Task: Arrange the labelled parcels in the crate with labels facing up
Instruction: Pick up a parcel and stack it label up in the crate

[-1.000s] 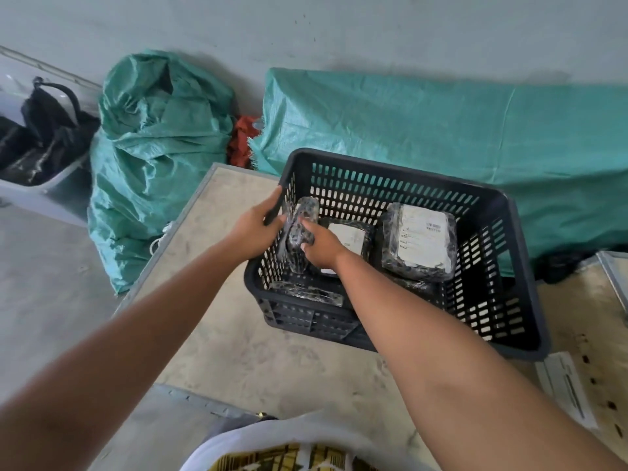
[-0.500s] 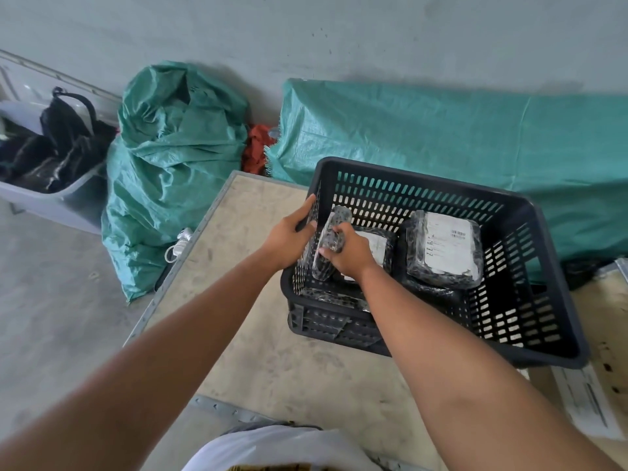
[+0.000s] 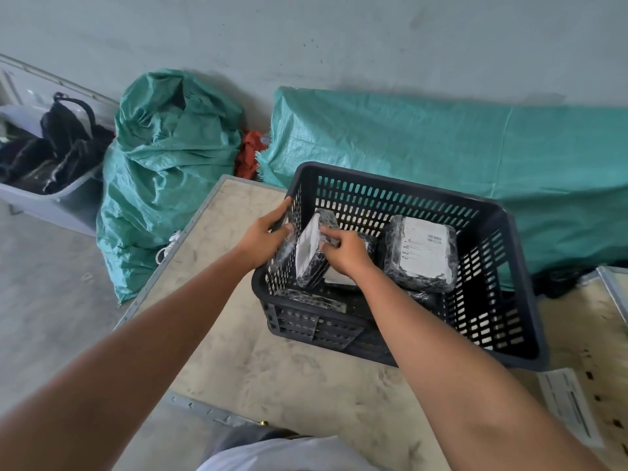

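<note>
A black slatted crate (image 3: 503, 232) stands on a pale board (image 3: 272, 368). Inside on the right lies a bubble-wrapped parcel (image 3: 421, 256) with its white label up. At the crate's left end a tilted parcel (image 3: 311, 256) stands on edge, its white label turned toward the left wall. My right hand (image 3: 343, 249) grips its top edge. My left hand (image 3: 265, 232) holds the crate's left rim, fingers over the wall and touching the wrap. Another wrapped parcel (image 3: 309, 299) lies at the near wall, and a white label shows under my right hand.
Two green woven sacks (image 3: 163, 158) (image 3: 441, 147) lie against the grey wall behind the crate. A grey tub (image 3: 61, 205) with black bags sits at far left. A loose paper label (image 3: 567, 406) lies on the board right of the crate.
The parcel in my right hand has turned, so its white label now shows on the left face. The view has shifted slightly left.
</note>
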